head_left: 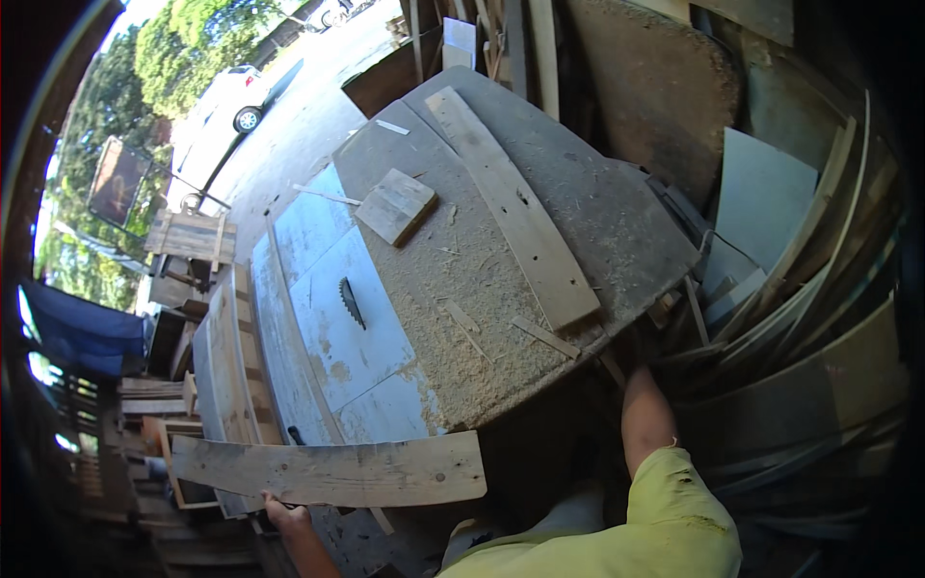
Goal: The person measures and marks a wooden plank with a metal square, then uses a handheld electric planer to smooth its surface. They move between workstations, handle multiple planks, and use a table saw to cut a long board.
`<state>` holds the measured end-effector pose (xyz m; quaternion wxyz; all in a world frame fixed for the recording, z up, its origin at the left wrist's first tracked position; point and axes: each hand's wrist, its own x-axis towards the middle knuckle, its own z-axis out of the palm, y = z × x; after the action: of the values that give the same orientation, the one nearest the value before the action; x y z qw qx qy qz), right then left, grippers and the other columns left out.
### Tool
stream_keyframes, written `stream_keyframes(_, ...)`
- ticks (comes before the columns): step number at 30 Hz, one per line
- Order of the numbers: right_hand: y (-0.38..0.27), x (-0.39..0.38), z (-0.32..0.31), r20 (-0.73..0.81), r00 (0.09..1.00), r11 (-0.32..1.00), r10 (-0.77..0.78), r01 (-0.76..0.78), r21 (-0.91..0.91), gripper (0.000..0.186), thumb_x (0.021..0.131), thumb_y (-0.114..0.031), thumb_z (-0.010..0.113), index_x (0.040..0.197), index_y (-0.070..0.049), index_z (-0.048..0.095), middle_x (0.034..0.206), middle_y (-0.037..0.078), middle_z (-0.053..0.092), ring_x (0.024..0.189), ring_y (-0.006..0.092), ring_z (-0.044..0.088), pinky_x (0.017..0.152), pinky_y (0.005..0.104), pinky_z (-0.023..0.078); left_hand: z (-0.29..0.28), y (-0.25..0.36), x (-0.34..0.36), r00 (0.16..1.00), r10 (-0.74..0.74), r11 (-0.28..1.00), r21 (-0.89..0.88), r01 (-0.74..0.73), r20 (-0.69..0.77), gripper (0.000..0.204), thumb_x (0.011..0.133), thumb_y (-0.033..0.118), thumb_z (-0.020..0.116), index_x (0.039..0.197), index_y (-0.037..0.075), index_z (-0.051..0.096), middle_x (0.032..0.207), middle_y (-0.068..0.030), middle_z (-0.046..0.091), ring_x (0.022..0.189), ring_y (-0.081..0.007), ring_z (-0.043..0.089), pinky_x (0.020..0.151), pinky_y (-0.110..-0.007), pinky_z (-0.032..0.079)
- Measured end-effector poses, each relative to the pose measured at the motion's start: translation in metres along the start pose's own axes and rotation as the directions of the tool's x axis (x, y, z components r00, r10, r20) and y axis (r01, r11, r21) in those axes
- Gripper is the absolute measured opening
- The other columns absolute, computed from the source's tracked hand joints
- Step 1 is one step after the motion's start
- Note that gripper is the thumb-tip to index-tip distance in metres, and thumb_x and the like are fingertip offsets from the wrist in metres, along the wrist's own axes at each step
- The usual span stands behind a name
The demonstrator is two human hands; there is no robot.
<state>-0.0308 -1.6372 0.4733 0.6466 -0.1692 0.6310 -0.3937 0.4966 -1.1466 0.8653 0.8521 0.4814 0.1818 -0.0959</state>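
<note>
My left hand (282, 512) grips the lower edge of a long wooden plank (337, 470), with the thumb against it. The plank lies crosswise over the near left end of the saw table, and its right end sticks out past the table. My right arm reaches under the table's near right edge; the right hand (631, 354) is in dark shadow, and its fingers do not show. A toothed circular saw blade (351, 302) stands up through the pale metal tabletop (318, 260). Near it rest a square wooden block (396, 206) and a long board (515, 212).
Sawdust (453, 356) and thin offcuts cover the right part of the table. A long wooden strip (299, 328) runs along the blade's left side. Planks and sheets (761, 212) lean at the right. Wooden frames (188, 462) are stacked at the left. A white car (226, 101) stands outside.
</note>
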Motion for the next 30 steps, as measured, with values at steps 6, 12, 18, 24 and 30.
stream_keyframes(6,0.009,0.042,0.015,-0.034,0.999,0.997,-0.009,0.006,-0.079,0.046,0.099,-0.038,0.052,0.126,-0.001,0.059,0.122,0.014,0.064,0.111,0.0242,0.06,0.095,0.0341,0.045,-0.036,0.002,-0.041,0.991,0.08,0.995,0.072,-0.072,-0.104,0.05,0.104,0.04,0.035,0.139,0.007,0.046,0.145,-0.0135,0.046,0.134,-0.0332,0.042,0.113,-0.056,0.03)
stream_keyframes(12,0.017,0.057,0.022,-0.049,0.997,0.985,-0.055,0.046,-0.169,0.047,0.099,-0.038,0.053,0.125,-0.001,0.06,0.122,0.014,0.064,0.113,0.0244,0.06,0.096,0.034,0.044,-0.047,0.001,-0.078,0.99,0.101,0.994,0.051,-0.096,-0.101,0.053,0.103,0.041,0.035,0.143,0.006,0.041,0.148,-0.0138,0.043,0.136,-0.0336,0.04,0.115,-0.054,0.029)
stream_keyframes(18,0.024,0.058,0.013,-0.083,0.989,0.963,-0.124,0.1,-0.252,0.047,0.099,-0.038,0.053,0.125,0.0,0.06,0.123,0.014,0.063,0.114,0.0247,0.059,0.096,0.0339,0.044,-0.065,-0.01,-0.073,0.986,0.161,0.977,0.139,-0.165,0.036,0.053,0.103,0.039,0.036,0.143,0.005,0.039,0.146,-0.014,0.043,0.135,-0.034,0.041,0.114,-0.053,0.029)
stream_keyframes(24,0.026,0.017,-0.01,-0.117,0.937,0.864,-0.328,0.247,-0.438,0.047,0.099,-0.037,0.053,0.125,0.001,0.06,0.124,0.014,0.063,0.115,0.025,0.059,0.097,0.0338,0.044,-0.057,-0.033,-0.051,0.969,0.163,0.968,0.159,-0.194,0.188,0.046,0.104,0.03,0.038,0.145,0.008,0.036,0.146,-0.0134,0.044,0.133,-0.0342,0.042,0.112,-0.054,0.032)
stream_keyframes(30,0.046,-0.166,-0.044,0.316,0.837,0.653,-0.448,0.547,-0.524,0.047,0.098,-0.037,0.053,0.125,0.001,0.06,0.125,0.014,0.063,0.116,0.0252,0.059,0.098,0.0336,0.044,-0.038,-0.075,-0.068,0.903,0.007,0.991,0.121,-0.065,0.43,0.035,0.102,0.021,0.047,0.135,0.007,0.042,0.127,-0.0118,0.055,0.117,-0.0292,0.054,0.101,-0.048,0.044)
